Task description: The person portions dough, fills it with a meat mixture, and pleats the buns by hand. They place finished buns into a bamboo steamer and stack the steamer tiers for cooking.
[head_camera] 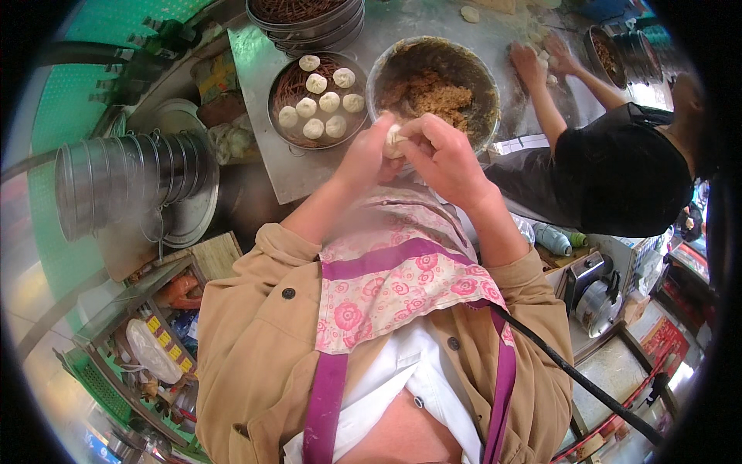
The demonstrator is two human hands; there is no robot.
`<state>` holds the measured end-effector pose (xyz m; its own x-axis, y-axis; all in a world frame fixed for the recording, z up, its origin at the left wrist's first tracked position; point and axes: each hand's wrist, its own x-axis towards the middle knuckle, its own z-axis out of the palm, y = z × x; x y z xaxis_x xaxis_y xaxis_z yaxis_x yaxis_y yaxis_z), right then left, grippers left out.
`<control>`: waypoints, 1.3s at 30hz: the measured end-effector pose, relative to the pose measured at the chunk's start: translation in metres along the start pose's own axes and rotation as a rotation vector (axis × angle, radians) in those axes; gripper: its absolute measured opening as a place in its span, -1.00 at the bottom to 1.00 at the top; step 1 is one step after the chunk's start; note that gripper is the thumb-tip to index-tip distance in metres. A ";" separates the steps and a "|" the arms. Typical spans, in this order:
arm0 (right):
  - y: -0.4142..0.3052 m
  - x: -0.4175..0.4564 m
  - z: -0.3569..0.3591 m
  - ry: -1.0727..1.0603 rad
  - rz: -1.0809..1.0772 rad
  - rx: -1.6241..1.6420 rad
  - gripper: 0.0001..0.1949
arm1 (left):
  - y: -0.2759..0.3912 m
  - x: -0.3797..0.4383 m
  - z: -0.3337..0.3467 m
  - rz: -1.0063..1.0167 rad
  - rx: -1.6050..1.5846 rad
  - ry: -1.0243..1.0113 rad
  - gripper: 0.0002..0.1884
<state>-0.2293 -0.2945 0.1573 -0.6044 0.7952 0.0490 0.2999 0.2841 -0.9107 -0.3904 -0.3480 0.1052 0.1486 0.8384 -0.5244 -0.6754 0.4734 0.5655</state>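
Observation:
My left hand (371, 148) cradles a white dough bun (393, 141) in front of my apron. The fingertips of my right hand (439, 153) pinch the bun's edge from the other side. Just beyond both hands stands a large metal bowl (493, 119) with brown minced filling (437, 95) in it; smears of filling coat its inner wall. Left of the bowl, a round steamer tray (298, 139) carries several pleated buns (329, 102) on a brown woven liner (293, 75).
More steamer trays (316, 29) are stacked at the table's far left. A co-worker (626, 168) at the right presses both hands over dough pieces (544, 58) on the metal table (261, 124). Stacked steamer rings (133, 180) stand at my left; a pot (597, 307) sits at lower right.

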 end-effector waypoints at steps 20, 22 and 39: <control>0.000 0.003 0.014 -0.022 -0.099 -0.105 -0.91 | 0.002 -0.001 -0.022 -0.024 0.088 0.022 -0.55; 0.003 0.004 0.017 0.029 -0.180 -0.185 -0.89 | -0.001 -0.003 -0.019 0.044 -0.086 -0.090 -0.56; -0.006 0.015 0.033 -0.183 -0.123 -0.116 -0.81 | 0.025 -0.006 -0.040 -0.172 0.307 0.131 -0.36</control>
<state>-0.2643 -0.3016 0.1498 -0.7619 0.6438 0.0715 0.2922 0.4402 -0.8491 -0.4372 -0.3516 0.0970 0.1340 0.7075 -0.6938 -0.3972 0.6798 0.6165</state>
